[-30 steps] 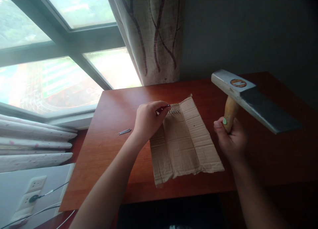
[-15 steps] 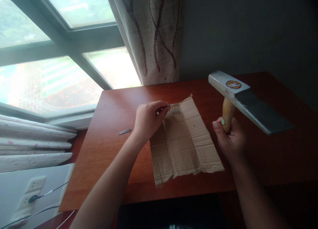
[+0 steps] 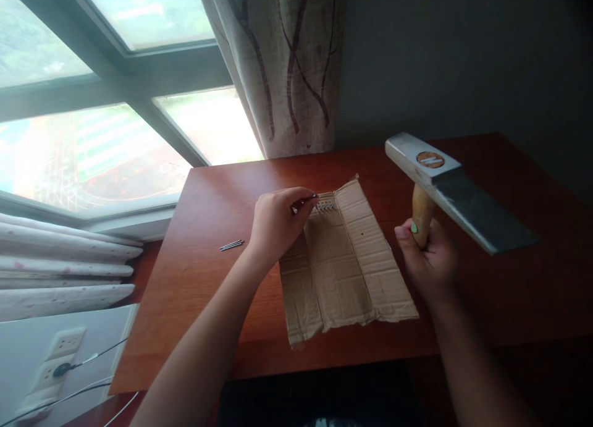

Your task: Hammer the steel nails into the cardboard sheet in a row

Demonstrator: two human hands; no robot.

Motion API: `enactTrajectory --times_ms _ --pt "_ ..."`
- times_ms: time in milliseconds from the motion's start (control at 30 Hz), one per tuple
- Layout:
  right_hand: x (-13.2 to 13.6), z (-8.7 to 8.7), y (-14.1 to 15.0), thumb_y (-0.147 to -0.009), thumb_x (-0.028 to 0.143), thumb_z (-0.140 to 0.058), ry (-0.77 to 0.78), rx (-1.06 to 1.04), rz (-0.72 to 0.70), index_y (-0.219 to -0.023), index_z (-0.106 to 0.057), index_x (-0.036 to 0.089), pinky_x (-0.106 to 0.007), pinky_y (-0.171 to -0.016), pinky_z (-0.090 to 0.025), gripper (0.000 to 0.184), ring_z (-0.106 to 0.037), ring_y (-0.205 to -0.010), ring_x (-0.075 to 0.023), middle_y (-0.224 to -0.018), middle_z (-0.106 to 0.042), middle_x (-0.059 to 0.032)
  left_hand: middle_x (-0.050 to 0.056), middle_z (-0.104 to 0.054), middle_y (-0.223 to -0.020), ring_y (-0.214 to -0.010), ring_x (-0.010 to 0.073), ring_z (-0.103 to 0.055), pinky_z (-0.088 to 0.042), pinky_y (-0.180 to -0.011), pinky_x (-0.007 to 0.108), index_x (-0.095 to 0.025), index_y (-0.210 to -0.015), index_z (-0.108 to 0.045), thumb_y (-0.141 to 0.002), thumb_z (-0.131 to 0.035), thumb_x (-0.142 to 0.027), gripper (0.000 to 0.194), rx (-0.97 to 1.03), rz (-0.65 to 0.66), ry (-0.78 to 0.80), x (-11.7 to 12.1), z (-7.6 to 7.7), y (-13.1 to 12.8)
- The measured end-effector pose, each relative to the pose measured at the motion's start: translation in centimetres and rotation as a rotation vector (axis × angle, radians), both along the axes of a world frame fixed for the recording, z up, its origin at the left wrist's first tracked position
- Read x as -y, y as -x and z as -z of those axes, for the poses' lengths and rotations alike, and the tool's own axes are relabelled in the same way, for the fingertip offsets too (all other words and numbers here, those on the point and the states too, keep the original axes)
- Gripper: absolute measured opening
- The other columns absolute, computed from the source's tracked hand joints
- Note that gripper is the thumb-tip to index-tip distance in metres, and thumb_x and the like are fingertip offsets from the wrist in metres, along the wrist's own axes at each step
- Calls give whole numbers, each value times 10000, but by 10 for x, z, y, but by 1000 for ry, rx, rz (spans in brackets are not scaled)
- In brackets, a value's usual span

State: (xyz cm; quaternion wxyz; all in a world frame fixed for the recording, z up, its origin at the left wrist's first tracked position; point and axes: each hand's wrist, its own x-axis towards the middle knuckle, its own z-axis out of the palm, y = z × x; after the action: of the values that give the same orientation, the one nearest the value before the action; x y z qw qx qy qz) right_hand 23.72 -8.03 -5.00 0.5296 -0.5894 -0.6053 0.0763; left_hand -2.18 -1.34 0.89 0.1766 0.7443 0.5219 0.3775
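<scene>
Hammer shifted slightly leftward, head slanting from upper left to lower right, handle in the wrapped fingers of the right hand; left hand pinching a nail over the cardboard.

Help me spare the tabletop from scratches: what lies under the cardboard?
The reddish-brown table shows around the cardboard; whatever lies directly beneath is covered and cannot be seen.

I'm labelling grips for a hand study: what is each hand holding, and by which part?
The right hand grips the hammer by its wooden handle. The left hand pinches what looks like a nail; exactly where is unclear.
</scene>
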Motion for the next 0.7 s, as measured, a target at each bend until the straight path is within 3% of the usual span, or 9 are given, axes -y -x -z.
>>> enactTrajectory --times_ms 233,433,700 --pt "0 -2 5 -886 508 -696 -9 11 13 -722 -585 238 -291 -531 -478 335 -566 -539 -166 -621 -620 3 36 -784 -756 -656 165 -703 -521 -605 263 -211 -860 -792 -912 -673 -290 152 12 -1 17 -1 1 3" --pt "-2 1 1 -883 427 -720 -57 44 -20 -725 -569 235 -282 -525 -446 291 -547 -541 -155 -630 -598 12 31 -772 -727 -639 159 -693 -509 -594 258 -207 -854 -790 -913 -671 -292 158 9 3 13 -2 2 3" --pt "0 9 -12 -897 371 -669 31 74 -48 -796 -581 247 -293 -613 -479 183 -574 -683 -183 -678 -562 16 37 -794 -789 -668 163 -703 -507 -594 261 -214 -870 -796 -911 -673 -288 148 15 -2 1 -2 2 -1"
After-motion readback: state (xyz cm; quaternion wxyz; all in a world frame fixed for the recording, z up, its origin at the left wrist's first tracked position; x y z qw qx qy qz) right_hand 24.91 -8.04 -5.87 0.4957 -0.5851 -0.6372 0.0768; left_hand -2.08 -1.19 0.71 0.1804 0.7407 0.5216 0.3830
